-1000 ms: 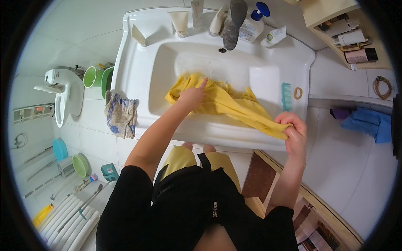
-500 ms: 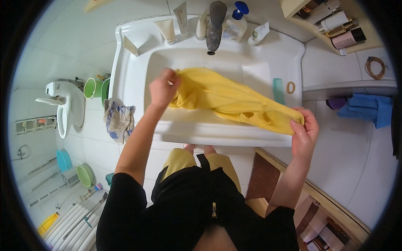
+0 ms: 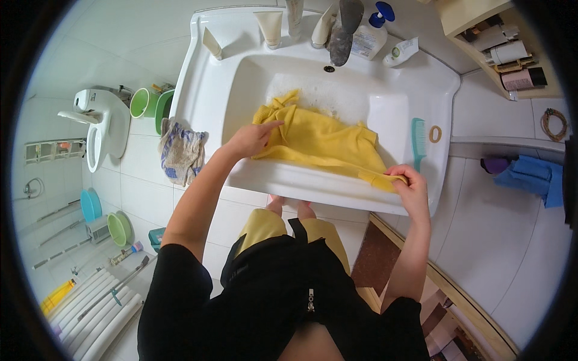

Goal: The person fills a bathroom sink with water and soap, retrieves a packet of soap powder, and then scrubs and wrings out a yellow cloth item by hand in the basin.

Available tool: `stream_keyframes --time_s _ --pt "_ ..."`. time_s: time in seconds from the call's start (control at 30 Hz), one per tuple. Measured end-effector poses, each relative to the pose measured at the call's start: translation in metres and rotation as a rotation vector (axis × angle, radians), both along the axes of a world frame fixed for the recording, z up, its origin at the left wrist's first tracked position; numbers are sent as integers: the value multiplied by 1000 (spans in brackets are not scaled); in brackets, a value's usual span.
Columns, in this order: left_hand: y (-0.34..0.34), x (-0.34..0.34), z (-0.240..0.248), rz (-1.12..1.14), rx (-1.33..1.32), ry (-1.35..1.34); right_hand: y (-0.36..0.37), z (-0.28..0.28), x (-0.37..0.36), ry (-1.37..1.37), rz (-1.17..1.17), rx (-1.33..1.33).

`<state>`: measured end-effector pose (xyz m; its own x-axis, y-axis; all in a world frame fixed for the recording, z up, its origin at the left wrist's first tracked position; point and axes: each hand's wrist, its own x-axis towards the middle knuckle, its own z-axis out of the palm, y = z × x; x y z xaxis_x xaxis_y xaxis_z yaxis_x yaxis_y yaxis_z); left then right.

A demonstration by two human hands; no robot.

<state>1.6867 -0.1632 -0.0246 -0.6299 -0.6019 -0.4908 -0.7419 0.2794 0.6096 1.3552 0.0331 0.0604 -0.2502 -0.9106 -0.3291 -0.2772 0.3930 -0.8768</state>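
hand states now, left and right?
Left hand: closed, gripping the yellow cloth in the sink.
Right hand: closed, gripping the same cloth's end.

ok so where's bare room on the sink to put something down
The left ledge, between basin and rag, is bare, as is the right ledge beyond the comb. The back by the tap is crowded with tubes and bottles.

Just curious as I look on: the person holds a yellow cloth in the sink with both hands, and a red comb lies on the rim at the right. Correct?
Nearly. The head view shows the comb is teal, not red. Both the left hand and right hand do hold the yellow cloth in the sink.
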Motion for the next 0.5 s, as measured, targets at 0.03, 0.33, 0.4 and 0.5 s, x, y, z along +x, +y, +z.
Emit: stream_keyframes --time_s 0.03,0.33,0.4,0.5 --pt "-4 -8 6 -100 -46 -96 0 3 0 -1 6 -23" --pt "-12 -26 7 -411 -127 -231 -3 38 7 232 73 -146" --pt "-5 -20 10 -301 -248 -312 1 30 -2 437 31 -104" --pt "-5 -9 34 -30 -460 -195 4 5 -11 695 60 -13"
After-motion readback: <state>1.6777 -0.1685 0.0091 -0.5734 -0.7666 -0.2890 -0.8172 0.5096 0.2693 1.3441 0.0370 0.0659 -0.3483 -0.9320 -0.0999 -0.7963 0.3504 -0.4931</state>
